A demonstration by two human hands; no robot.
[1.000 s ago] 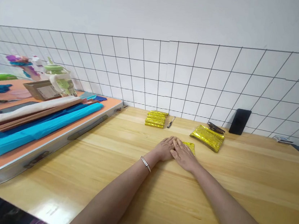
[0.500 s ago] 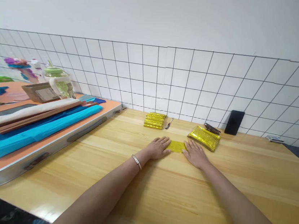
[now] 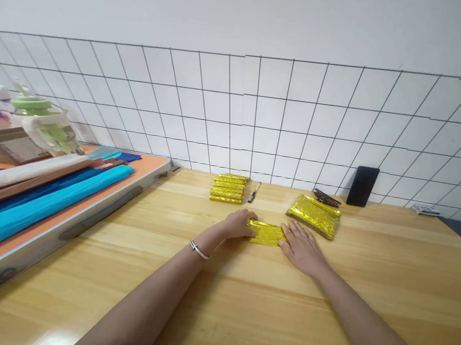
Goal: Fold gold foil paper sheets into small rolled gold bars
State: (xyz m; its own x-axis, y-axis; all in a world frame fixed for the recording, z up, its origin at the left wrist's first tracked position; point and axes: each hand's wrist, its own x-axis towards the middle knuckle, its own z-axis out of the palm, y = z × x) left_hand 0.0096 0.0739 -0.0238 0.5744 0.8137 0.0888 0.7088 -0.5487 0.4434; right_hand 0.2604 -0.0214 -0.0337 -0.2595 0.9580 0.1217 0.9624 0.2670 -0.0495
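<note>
A small gold foil sheet (image 3: pixel 266 234) lies flat on the wooden table (image 3: pixel 262 322). At its left end my left hand (image 3: pixel 239 224) is curled, with thumb and fingers closed on the edge. My right hand (image 3: pixel 302 247) lies with fingers spread over the right end of the sheet. Behind my left hand are folded gold foil strips (image 3: pixel 228 189), with a pen (image 3: pixel 254 192) beside them. A stack of gold foil sheets (image 3: pixel 313 214) sits beyond my right hand, and a dark clip (image 3: pixel 327 198) rests behind it.
A black phone (image 3: pixel 362 186) leans on the tiled wall. At the left, an orange-topped board (image 3: pixel 153 167) bears rolled blue, brown and white material (image 3: pixel 50 201), a cardboard box (image 3: pixel 11 144) and a green-lidded jug (image 3: pixel 47 122). Small cards (image 3: pixel 426 210) lie at the back right.
My left hand has gone from lying flat to curling round the foil's left edge. More of the foil shows between my hands. The view has shifted slightly.
</note>
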